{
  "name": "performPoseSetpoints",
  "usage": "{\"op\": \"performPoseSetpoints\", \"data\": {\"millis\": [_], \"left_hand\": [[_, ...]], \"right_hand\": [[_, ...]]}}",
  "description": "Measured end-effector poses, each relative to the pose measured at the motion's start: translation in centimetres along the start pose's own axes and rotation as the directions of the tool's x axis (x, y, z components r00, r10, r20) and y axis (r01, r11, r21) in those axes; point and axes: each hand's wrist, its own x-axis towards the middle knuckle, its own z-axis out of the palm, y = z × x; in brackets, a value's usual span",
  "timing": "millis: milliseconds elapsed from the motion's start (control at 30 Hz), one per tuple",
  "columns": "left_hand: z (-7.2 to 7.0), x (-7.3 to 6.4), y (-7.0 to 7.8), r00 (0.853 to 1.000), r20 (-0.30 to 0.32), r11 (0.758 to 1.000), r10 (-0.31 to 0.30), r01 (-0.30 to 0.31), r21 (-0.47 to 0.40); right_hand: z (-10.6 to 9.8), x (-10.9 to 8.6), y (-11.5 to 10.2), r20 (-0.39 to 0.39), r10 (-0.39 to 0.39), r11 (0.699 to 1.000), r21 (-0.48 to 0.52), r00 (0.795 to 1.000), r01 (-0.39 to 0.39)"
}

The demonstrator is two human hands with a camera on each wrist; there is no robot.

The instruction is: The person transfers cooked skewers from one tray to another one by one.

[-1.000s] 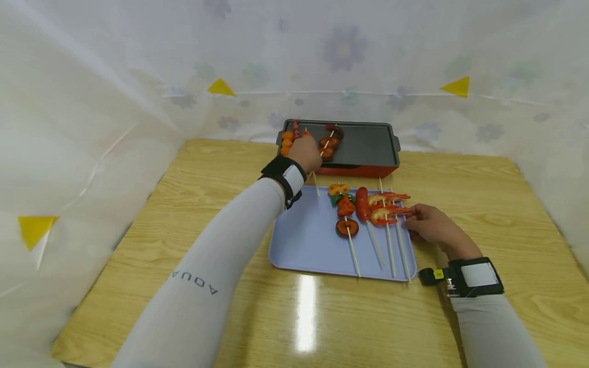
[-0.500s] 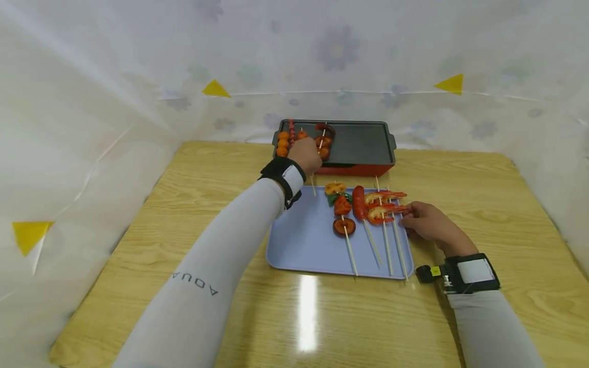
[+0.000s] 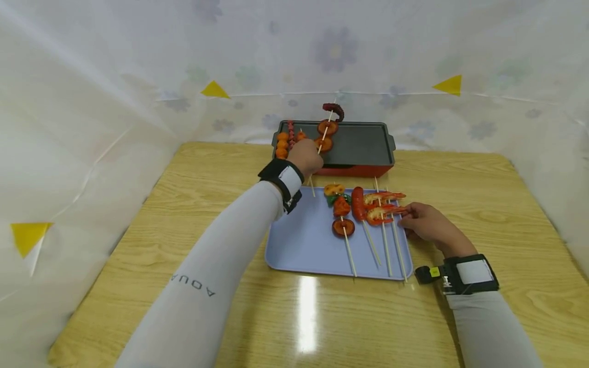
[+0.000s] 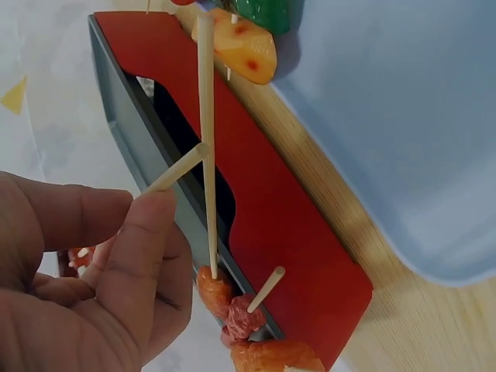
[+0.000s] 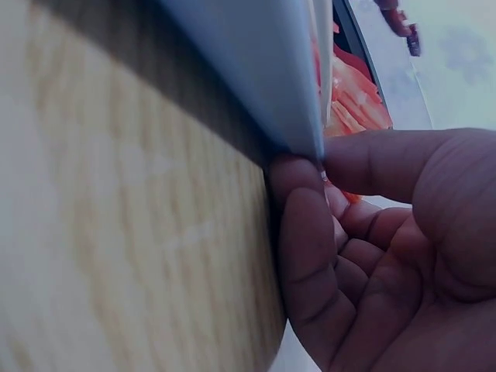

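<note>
The left hand [image 3: 306, 155] pinches the tentacle-and-mushroom skewer [image 3: 327, 127] near its end, holding it above the grill [image 3: 363, 144]. The right hand [image 3: 428, 223] grips the right edge of the blue tray [image 3: 301, 245] on the worktop [image 3: 207, 204]

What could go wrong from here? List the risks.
The tentacle skewer, held by its stick in the left hand, could twist or dip onto the grill. That hand might knock the bare stick jutting from the grill's front. The right hand grips the tray, so a tug could shift the skewers on it.
</note>
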Motion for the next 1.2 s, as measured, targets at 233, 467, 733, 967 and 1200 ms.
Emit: {"op": "performPoseSetpoints", "data": {"millis": [233,467,733,967,1200], "left_hand": [[0.3,-0.7,-0.5,0.997,0.001,0.995,0.077,-0.077,-0.058],[1.3,-2.3,-2.3,0.995,-0.053,0.927,0.085,-0.098,-0.362],[2.5,-5.0,-3.6,0.988,-0.109,0.887,0.113,-0.150,-0.436],[3.9,-6.9,-4.0,0.977,-0.139,0.903,0.163,-0.204,-0.377],[5.2,-8.4,-4.1,0.980,-0.067,0.838,0.188,-0.196,-0.510]], "right_hand": [[0.0,0.2,-0.2,-0.007,0.005,1.000,-0.012,1.000,-0.005],[0.2,0.4,0.0,-0.005,0.015,1.000,-0.006,1.000,-0.015],[0.2,0.5,0.0,-0.003,0.016,1.000,-0.004,1.000,-0.016],[0.3,0.6,0.1,-0.002,0.027,1.000,0.015,1.000,-0.027],[0.3,0.6,-0.1,-0.006,0.033,0.999,-0.001,0.999,-0.033]]}}
